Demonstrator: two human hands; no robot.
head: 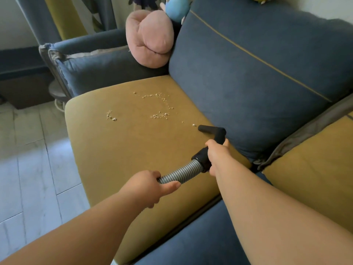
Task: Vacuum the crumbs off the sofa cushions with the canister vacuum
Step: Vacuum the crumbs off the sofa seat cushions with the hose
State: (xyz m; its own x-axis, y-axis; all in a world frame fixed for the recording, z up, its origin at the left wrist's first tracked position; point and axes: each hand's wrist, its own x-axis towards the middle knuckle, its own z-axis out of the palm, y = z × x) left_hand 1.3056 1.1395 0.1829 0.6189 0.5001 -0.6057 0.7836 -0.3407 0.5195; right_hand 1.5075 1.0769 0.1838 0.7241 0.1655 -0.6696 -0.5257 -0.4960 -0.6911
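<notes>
Right hand (217, 153) around ribbed hose (181, 174)

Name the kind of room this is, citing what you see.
Probably a home living room: a sofa with a mustard seat cushion and blue back cushion, a pink plush toy, and curtains behind.

The mustard seat cushion (118, 150) is looking like soft matt cloth, kinda velvety, while the blue back cushion (248, 83) is showing a coarser weave. The nozzle (210, 129) is coming across as matt black plastic, the ribbed grey hose (181, 174) is catching some shine, and the pink pillow (150, 37) is looking fuzzy plush.
</notes>
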